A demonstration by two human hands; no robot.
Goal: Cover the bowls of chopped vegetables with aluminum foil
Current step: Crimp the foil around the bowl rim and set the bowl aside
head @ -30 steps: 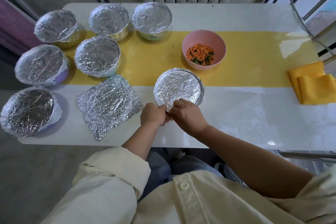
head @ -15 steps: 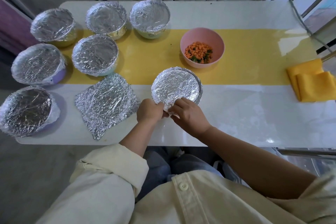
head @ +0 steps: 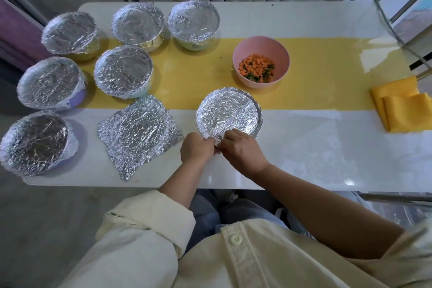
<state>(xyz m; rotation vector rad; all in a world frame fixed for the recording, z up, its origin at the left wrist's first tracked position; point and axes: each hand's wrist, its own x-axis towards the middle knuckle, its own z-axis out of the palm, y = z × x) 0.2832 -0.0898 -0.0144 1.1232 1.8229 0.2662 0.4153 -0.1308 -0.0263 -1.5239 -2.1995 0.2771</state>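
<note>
Pinching crumpled foil at the near rim of the round foil-covered bowl (head: 229, 112) with curled fingers of both left hand (head: 196, 151) and right hand (head: 243, 149), on the white table (head: 304, 147). Just beyond, uncovered: round pink bowl of diced orange and green vegetables (head: 259, 45). Leftward, flat: loose crinkled foil sheet (head: 138, 133).

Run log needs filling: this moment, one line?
left hand and right hand pinch near foil-covered bowl edge | pink bowl uncovered

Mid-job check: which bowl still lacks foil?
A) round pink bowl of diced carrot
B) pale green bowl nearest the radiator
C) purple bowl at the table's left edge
A: the round pink bowl of diced carrot sits open, its vegetables bare.
</note>
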